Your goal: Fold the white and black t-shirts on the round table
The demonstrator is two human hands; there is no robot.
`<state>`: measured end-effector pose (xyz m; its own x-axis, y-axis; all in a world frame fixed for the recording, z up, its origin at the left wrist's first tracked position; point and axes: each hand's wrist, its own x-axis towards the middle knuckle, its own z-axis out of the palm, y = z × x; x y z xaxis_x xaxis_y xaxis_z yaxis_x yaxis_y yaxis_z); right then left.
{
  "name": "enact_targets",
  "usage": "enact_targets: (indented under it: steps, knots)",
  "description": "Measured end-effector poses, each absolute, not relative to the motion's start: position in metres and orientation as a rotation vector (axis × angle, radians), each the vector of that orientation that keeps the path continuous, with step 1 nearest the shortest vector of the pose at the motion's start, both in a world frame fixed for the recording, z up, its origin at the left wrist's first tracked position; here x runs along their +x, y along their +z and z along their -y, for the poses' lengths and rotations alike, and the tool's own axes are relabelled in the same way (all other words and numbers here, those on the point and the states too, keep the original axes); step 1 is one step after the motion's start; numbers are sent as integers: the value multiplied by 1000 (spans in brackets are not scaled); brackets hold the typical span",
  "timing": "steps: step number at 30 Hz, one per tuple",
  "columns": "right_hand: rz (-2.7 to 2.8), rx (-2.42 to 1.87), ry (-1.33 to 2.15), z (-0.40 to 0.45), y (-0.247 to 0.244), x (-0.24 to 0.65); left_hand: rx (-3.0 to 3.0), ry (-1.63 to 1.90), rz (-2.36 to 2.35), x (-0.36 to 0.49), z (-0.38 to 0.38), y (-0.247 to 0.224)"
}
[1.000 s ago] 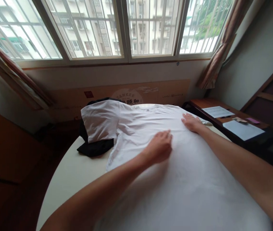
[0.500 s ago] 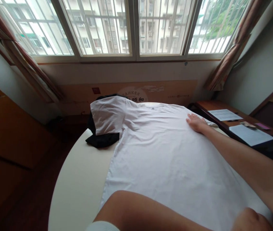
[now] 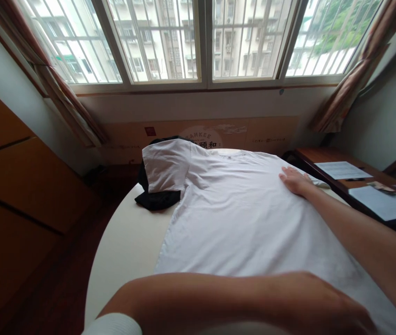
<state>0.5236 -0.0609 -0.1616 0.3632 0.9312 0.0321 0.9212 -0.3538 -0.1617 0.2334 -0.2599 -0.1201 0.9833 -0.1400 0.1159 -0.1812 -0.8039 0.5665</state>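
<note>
A white T-shirt lies spread on a round pale table, with its collar toward the window and light wrinkles across it. My right hand rests open and flat on the shirt near its right shoulder, fingers pointing away from me. Across the lower part of the shirt reaches my left arm. At its end my left hand is bent downward over the fabric near the bottom right. Its fingers are dark and blurred, so I cannot make out their grip. The shirt's hem is not clearly visible.
Black cloth shows under the shirt's left sleeve. At the right stands a brown desk with paper sheets on it. Wooden cabinets are at the left, and a barred window is ahead.
My left hand has moved up and leftward over the shirt, bringing its forearm across the lower view. My right hand stays on the shoulder. The whole view has shifted slightly.
</note>
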Motion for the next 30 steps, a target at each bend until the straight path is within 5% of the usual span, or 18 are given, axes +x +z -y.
enact_targets:
  steps: [5,8,20,30]
  knots:
    - [1688,-2464,98,62,-161,522,2736,221,-1119,138,101,-97]
    - [1693,-2463,95,66,-157,519,2664,187,-1425,98,43,-104]
    - [2005,-2131,41,94,-129,382,2685,82,-1513,86,32,-115]
    - [2725,-575,757,298,-128,200,2691,61,-1498,87,26,-117]
